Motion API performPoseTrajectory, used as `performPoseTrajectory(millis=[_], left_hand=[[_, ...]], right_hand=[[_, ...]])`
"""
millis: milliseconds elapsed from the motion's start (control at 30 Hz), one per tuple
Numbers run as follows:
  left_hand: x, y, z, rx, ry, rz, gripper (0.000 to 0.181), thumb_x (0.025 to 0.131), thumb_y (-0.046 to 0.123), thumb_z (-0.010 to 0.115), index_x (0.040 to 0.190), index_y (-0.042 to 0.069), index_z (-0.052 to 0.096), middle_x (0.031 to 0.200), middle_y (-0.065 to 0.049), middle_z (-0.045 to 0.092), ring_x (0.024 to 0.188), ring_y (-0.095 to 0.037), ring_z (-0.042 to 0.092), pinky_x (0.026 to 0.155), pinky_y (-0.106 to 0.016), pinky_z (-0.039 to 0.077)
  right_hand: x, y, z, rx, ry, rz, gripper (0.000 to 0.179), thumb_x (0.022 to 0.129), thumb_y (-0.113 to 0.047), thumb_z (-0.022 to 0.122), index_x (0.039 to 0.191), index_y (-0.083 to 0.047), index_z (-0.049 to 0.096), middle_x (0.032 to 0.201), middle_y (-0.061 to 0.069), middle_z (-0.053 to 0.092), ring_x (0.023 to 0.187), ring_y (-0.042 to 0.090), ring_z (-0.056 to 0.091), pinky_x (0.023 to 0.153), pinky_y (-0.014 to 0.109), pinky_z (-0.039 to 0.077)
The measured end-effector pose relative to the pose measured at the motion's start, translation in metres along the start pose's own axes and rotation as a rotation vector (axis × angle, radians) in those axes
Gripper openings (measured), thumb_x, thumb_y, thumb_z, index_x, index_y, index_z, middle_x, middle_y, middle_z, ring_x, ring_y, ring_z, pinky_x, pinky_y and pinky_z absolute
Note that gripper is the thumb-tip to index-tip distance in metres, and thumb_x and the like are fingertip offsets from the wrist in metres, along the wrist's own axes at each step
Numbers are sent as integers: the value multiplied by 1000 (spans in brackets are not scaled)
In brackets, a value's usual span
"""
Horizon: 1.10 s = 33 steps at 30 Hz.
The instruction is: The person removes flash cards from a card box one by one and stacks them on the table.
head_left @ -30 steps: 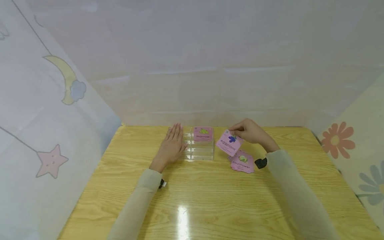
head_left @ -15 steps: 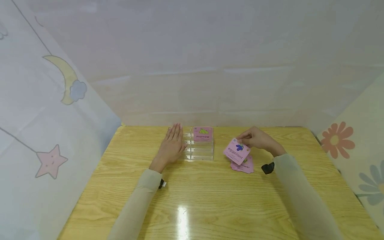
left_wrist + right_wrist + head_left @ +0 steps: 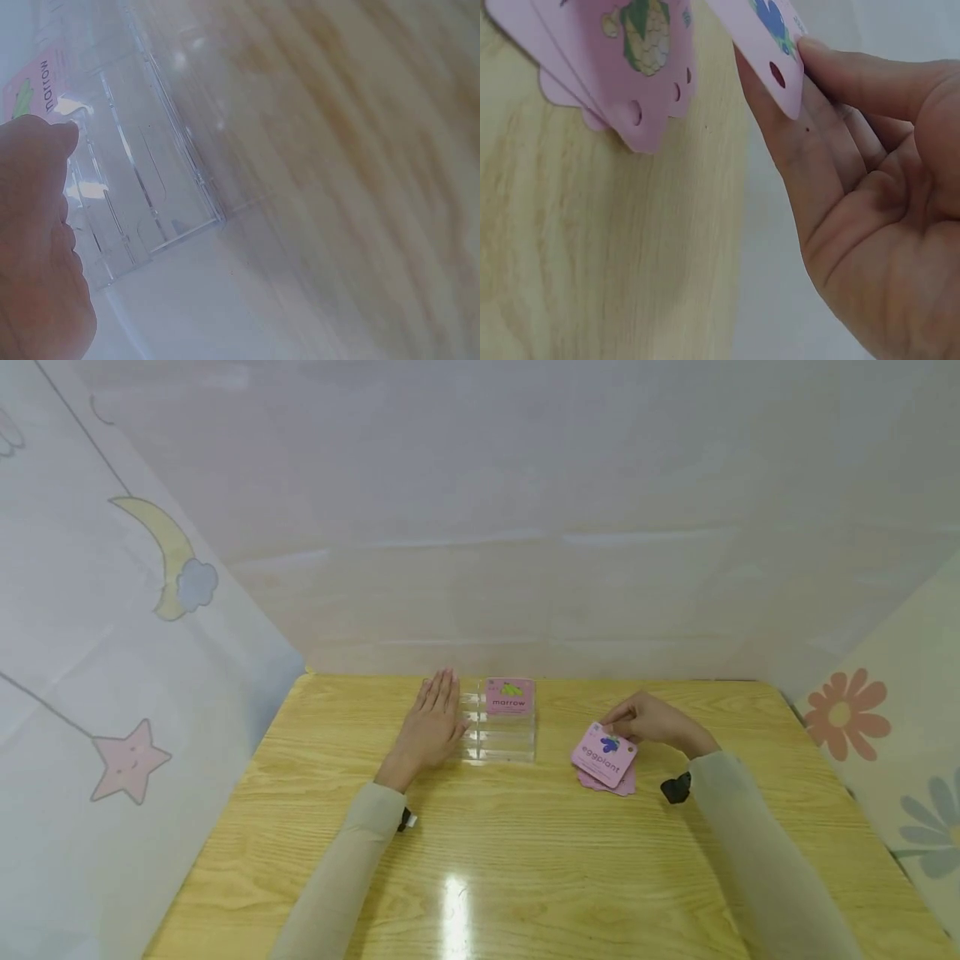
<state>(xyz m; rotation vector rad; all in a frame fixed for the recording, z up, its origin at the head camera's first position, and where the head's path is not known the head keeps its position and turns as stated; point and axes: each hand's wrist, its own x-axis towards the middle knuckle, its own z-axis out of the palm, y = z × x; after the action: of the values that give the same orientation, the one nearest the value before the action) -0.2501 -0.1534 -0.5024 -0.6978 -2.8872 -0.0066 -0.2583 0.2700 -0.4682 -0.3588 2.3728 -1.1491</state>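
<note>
A pink eggplant card (image 3: pixel 604 755) is pinched at its top corner between the thumb and fingers of my right hand (image 3: pixel 660 722). It overlaps a loose stack of pink cards (image 3: pixel 600 782) in the head view. From the right wrist, the stack (image 3: pixel 622 82) shows a corn picture on one card, and the eggplant card (image 3: pixel 769 45) is raised apart from it. My left hand (image 3: pixel 427 732), fingers straight, rests on the left part of a clear acrylic rack (image 3: pixel 507 744) with stepped slots. A pink marrow card (image 3: pixel 510 697) stands in the rack's back right slot.
The wooden table (image 3: pixel 525 877) carries the rack and cards near its back edge. A pale sheet wall (image 3: pixel 510 552) rises behind, with decorated sheets at both sides. A black wrist strap piece (image 3: pixel 676 788) sits beside the right sleeve.
My right hand has carried the eggplant card rightward and toward me, from beside the rack to over the stack, covering the cauliflower card. My left hand and the marrow card have stayed put.
</note>
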Motion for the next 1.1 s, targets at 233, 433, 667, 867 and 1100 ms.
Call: performPoseTrajectory(millis=[233,433,667,867,1100], left_hand=[[0,0,0,7,-8,3,80,113,43,41,166,-7,7,177,-25,4,167,-37,2,138,-48,4],[0,-1,0,22,10,10,79,113,43,42,166,-7,11,176,-25,6,166,-39,10,138,-50,7],[0,-1,0,9,3,9,79,113,43,41,166,-7,9,177,-25,3,167,-38,5,138,-49,5],[1,-1,0,5,-9,5,80,113,44,39,166,-6,6,177,-24,-1,167,-37,0,138,-48,2],[-1,0,0,5,-6,12,82,114,44,37,166,-6,-1,177,-24,-3,167,-37,0,138,-48,2]], right_hand=[[0,6,2,17,-42,2,34,103,-9,64,133,7,68,122,22,76,91,23,77,75,32,65],[2,8,3,9,-49,-2,33,102,-6,63,132,8,69,122,23,76,87,20,75,71,29,64],[6,10,7,-48,-47,-30,31,102,-6,65,129,8,71,119,24,76,72,14,62,59,25,51],[11,14,9,-92,-42,-13,30,102,-7,65,128,6,72,117,20,77,70,14,58,57,24,47],[11,11,10,-138,-18,-33,28,101,-8,67,124,6,75,107,16,79,69,12,56,56,21,44]])
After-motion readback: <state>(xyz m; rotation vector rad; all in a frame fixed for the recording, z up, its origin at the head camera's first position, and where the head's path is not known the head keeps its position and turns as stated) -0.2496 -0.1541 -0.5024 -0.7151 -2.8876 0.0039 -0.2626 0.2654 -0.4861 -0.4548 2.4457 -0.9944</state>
